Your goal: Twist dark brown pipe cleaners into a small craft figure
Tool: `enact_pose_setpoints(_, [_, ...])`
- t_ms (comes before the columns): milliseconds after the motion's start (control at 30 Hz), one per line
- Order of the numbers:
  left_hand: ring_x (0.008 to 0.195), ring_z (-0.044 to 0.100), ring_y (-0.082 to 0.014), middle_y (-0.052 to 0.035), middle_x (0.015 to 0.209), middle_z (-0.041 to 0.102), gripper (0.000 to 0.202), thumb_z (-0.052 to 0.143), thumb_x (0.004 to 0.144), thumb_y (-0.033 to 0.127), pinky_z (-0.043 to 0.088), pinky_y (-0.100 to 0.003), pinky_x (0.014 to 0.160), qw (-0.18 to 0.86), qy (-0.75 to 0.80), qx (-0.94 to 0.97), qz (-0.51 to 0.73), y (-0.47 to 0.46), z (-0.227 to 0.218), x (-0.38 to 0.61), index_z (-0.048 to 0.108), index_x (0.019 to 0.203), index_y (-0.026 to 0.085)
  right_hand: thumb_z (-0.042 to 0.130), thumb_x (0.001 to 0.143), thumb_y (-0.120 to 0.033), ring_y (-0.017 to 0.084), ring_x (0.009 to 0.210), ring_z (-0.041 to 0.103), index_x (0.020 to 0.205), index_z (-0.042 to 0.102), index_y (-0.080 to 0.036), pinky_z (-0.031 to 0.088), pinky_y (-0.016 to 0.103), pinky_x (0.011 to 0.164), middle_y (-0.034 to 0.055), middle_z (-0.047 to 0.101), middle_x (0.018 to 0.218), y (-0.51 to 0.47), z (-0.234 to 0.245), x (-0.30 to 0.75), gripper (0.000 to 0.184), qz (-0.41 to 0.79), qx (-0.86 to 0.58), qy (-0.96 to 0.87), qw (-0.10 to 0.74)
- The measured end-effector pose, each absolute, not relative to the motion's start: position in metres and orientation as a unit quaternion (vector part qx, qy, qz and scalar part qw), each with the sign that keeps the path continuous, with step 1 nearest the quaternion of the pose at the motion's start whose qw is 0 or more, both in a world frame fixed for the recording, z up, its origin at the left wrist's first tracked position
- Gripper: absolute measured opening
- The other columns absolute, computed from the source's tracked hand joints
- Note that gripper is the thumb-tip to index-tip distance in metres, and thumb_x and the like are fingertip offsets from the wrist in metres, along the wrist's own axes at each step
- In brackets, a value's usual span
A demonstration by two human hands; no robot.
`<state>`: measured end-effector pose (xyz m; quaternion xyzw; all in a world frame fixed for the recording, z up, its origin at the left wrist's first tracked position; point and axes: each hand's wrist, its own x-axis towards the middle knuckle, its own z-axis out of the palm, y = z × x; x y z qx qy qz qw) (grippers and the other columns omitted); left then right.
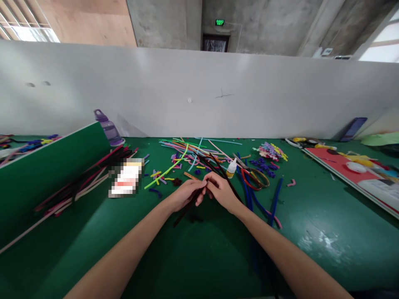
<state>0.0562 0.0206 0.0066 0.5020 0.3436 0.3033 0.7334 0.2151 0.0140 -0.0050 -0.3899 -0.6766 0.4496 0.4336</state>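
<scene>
My left hand (187, 194) is closed around a dark brown pipe cleaner (180, 219), whose end sticks out below it towards me. My right hand (220, 190) meets it at the fingertips, pinching at the same spot; the fingers hide most of what lies between them. Just beyond the hands is a heap of coloured pipe cleaners (187, 148), with short cut pieces around it. To the right of my right hand stand a small white glue bottle (231, 169) and scissors (247, 182) with red and yellowish handles. Long blue pipe cleaners (276, 202) lie beside my right forearm.
A green board (62, 166) leans at left over more pipe cleaners, near a purple water bottle (109, 128). Pastel twisted pieces (270, 151) lie at back right. A red-and-white board (339, 170) is farther right, a phone (353, 128) behind. A white partition (168, 95) closes the back.
</scene>
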Motion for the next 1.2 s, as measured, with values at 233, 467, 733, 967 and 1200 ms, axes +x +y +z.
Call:
enact_pose_setpoints(233, [0.037, 0.046, -0.009, 0.0013, 0.042, 0.052, 0.036, 0.056, 0.083, 0.043, 0.032, -0.02, 0.04, 0.732, 0.344, 0.505, 0.302, 0.021, 0.0056, 0.0561, 0.055, 0.062, 0.013, 0.043, 0.084, -0.017, 0.011, 0.049, 0.047, 0.087, 0.052, -0.022, 0.037, 0.022, 0.048, -0.0034, 0.055, 0.063, 0.0136, -0.004, 0.2157, 0.011, 0.453, -0.389, -0.677, 0.431])
enact_pose_setpoints(467, [0.037, 0.046, -0.0088, 0.0013, 0.043, 0.052, 0.037, 0.054, 0.084, 0.044, 0.033, -0.02, 0.041, 0.732, 0.343, 0.505, 0.301, 0.0198, 0.0061, 0.056, 0.055, 0.063, 0.013, 0.042, 0.084, -0.018, 0.011, 0.048, 0.047, 0.087, 0.051, -0.022, 0.037, 0.022, 0.048, -0.0036, 0.054, 0.062, 0.0137, -0.0051, 0.2154, 0.01, 0.452, -0.393, -0.675, 0.43])
enact_pose_setpoints(733, [0.038, 0.046, -0.0084, 0.001, 0.043, 0.053, 0.037, 0.051, 0.086, 0.043, 0.031, -0.019, 0.042, 0.731, 0.344, 0.505, 0.304, 0.0198, 0.0065, 0.0556, 0.055, 0.064, 0.013, 0.043, 0.084, -0.022, 0.01, 0.046, 0.047, 0.087, 0.051, -0.021, 0.037, 0.021, 0.044, -0.0035, 0.054, 0.061, 0.0137, -0.0056, 0.213, 0.009, 0.48, -0.386, -0.642, 0.457])
enact_pose_setpoints(967, [0.037, 0.045, -0.0096, 0.0018, 0.041, 0.051, 0.034, 0.053, 0.084, 0.041, 0.031, -0.021, 0.042, 0.729, 0.341, 0.506, 0.31, 0.0239, -0.0009, 0.0553, 0.054, 0.064, 0.014, 0.044, 0.084, -0.025, 0.01, 0.042, 0.045, 0.087, 0.05, -0.021, 0.035, 0.021, 0.041, -0.0049, 0.048, 0.056, 0.0179, -0.0055, 0.2145, 0.008, 0.472, -0.407, -0.619, 0.478])
enact_pose_setpoints(1200, [0.041, 0.046, -0.0096, 0.0014, 0.045, 0.053, 0.027, 0.054, 0.084, 0.037, 0.031, -0.021, 0.045, 0.726, 0.331, 0.507, 0.325, 0.0218, 0.0022, 0.0541, 0.057, 0.071, 0.013, 0.039, 0.089, -0.026, 0.012, 0.049, 0.048, 0.092, 0.055, -0.022, 0.039, 0.024, 0.05, -0.0024, 0.052, 0.063, 0.0152, -0.0017, 0.2199, 0.016, 0.381, -0.415, -0.703, 0.434])
